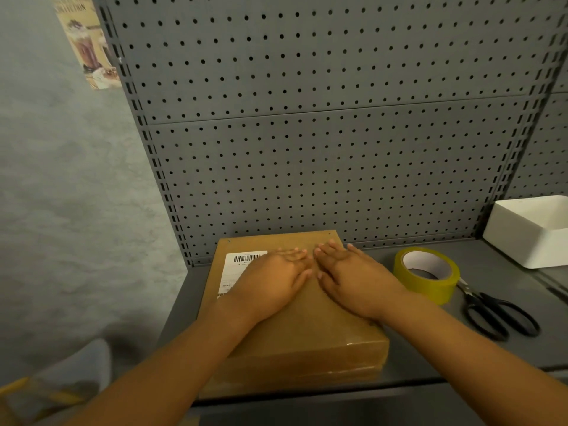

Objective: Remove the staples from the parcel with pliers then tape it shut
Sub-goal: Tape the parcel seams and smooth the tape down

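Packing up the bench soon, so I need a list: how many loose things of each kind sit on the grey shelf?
Cardboard parcel: 1
Roll of yellow tape: 1
Black scissors: 1
White bin: 1
Total: 4

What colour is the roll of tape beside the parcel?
Olive yellow, with a white inner core; the head view shows the tape roll.
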Available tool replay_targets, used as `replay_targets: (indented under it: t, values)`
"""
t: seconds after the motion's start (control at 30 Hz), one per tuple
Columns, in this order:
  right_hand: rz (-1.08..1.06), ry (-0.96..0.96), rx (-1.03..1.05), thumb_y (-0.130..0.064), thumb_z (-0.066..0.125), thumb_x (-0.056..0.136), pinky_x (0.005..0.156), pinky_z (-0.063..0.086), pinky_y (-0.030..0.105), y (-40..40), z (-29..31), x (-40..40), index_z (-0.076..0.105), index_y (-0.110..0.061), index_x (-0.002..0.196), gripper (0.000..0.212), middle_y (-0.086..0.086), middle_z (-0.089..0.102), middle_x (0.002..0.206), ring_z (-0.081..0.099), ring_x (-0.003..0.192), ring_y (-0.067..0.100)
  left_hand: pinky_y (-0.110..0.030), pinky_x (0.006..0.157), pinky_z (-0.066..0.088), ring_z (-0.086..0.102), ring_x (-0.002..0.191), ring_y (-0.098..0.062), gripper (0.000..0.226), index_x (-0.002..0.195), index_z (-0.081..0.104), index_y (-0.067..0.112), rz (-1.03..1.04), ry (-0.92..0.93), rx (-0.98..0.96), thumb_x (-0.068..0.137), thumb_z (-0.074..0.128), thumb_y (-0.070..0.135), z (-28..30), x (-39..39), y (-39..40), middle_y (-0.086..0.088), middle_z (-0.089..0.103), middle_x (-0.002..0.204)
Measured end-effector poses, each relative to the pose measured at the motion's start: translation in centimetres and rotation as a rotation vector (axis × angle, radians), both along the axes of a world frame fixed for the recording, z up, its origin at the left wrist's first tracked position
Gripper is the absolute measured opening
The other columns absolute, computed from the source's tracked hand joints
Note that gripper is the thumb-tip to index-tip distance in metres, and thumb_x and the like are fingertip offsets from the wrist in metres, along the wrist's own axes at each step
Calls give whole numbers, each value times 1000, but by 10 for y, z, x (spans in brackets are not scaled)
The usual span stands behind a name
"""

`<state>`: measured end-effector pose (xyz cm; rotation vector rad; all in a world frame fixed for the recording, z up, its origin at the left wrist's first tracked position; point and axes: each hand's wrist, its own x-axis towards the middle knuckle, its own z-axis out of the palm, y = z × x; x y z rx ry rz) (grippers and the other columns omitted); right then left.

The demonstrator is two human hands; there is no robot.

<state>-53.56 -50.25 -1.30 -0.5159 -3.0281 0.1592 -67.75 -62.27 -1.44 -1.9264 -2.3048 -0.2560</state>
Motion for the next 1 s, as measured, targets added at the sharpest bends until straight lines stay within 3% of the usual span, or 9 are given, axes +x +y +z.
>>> replay_targets:
  t: [0.1,0.23,0.33,0.5,0.6,0.63,0.73,0.87,1.0]
  values:
    - [34,15,-123,-35,25,104,120,3,26,0,-1,-6,13,-16,153,54,-1,10,161,4,147,10,-11,108,10,26,140,-5,44,144,37,20,-16,-37,35,103,31,34,-1,3,-1,4,33,152]
    - [45,5,-77,-39,29,102,119,6,27,7,1,-6,18,-17,153,56,-2,16,160,11,147,10,-11,109,10,25,140,-2,45,145,35,24,-22,-160,11,102,34,35,0,-4,-7,7,33,152]
    - [45,51,-158,-39,34,102,120,9,29,13,6,-3,25,-22,151,53,-6,21,158,15,145,7,-19,112,17,26,138,-4,50,147,29,26,-26,-146,13,100,34,42,2,-1,-10,8,32,152]
    - [28,139,-64,-44,37,99,115,24,26,7,1,-7,37,-18,147,54,-2,36,152,33,138,13,-23,115,3,3,145,-5,62,153,8,23,18,-111,-121,99,24,50,2,-1,-8,7,6,160]
    - [3,161,-42,-40,39,98,107,37,32,7,1,-15,50,-15,137,47,3,50,140,46,127,19,-24,115,9,11,144,-8,63,152,15,21,16,-106,-137,98,30,49,6,-6,-4,4,14,159]
    - [-5,170,-68,-38,39,99,109,35,32,8,1,-19,50,-14,137,47,4,49,141,45,129,20,-25,115,14,18,142,-9,62,151,21,21,16,-111,-123,97,34,49,8,-8,-2,3,22,157]
    - [20,82,-173,-37,34,102,117,10,24,10,-1,-28,26,-15,151,54,2,23,158,19,145,15,-27,114,21,26,137,-9,58,147,28,22,2,-97,-76,96,36,49,9,-10,-1,3,31,151]
    - [11,45,-167,-37,32,102,118,8,26,12,-3,-26,19,-16,152,56,1,18,159,13,147,13,-31,119,12,6,145,-8,65,152,9,20,-11,-168,-124,97,30,49,2,-7,-1,4,9,159]
    - [-16,109,-82,-34,31,102,117,12,26,5,-5,-29,23,-19,151,52,-1,23,158,19,145,12,-27,118,9,10,145,-11,64,152,8,18,21,-171,-141,98,29,46,8,-6,4,-1,13,159]
